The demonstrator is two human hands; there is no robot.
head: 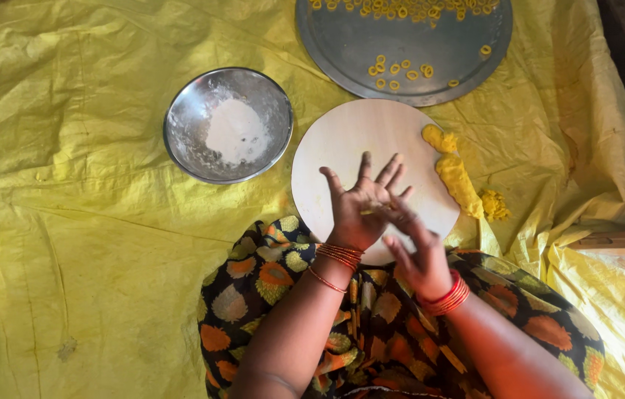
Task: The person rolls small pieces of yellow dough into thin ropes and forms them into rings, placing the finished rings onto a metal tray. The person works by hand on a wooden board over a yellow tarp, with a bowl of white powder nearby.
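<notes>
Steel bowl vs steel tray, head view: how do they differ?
The steel bowl is small, deep and fully in view; the steel tray is wide, nearly flat and cut off by the top edge. The bowl holds a heap of white flour; the tray holds small yellow dough rings. Both are round, shiny metal, on the yellow sheet.

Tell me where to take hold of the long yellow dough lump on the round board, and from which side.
Pinch the yellow dough lump across its narrow width near the middle, coming from above. It lies flat along the round board's right edge, running lengthwise away from the person, so its long sides are open. The right hand is nearest; it is now pressed against the left hand.
</notes>
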